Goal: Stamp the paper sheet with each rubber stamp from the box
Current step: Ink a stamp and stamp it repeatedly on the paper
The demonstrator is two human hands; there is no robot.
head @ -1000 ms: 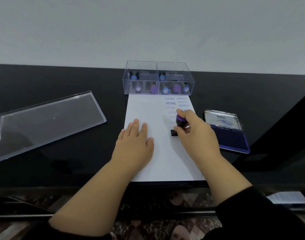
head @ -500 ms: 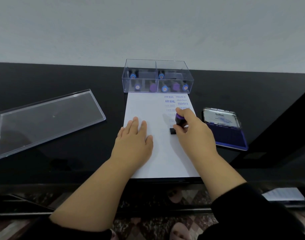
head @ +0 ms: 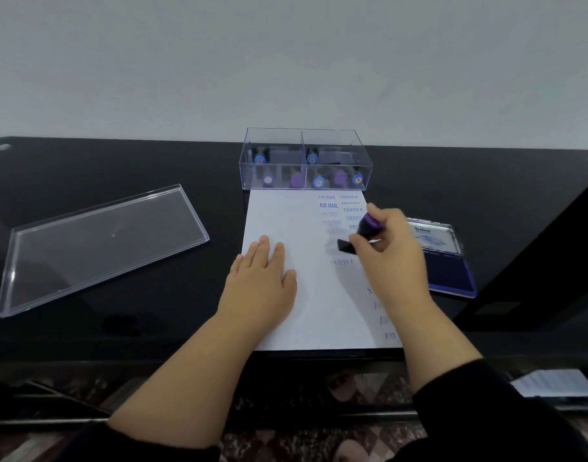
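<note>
Right hand (head: 391, 248), gripping the stamp (head: 366, 230), has lifted it, revealing "SAMPLE" on the sheet (head: 286, 211); flat left hand (head: 262, 278) steadies the sheet.

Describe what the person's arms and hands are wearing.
Both forearms are bare. Dark black sleeves sit pushed up near the elbows. The left hand and right hand show no gloves, and no rings or watch can be seen.

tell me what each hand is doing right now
Left hand: open, flat on the paper.
Right hand: holding the purple stamp.
</note>
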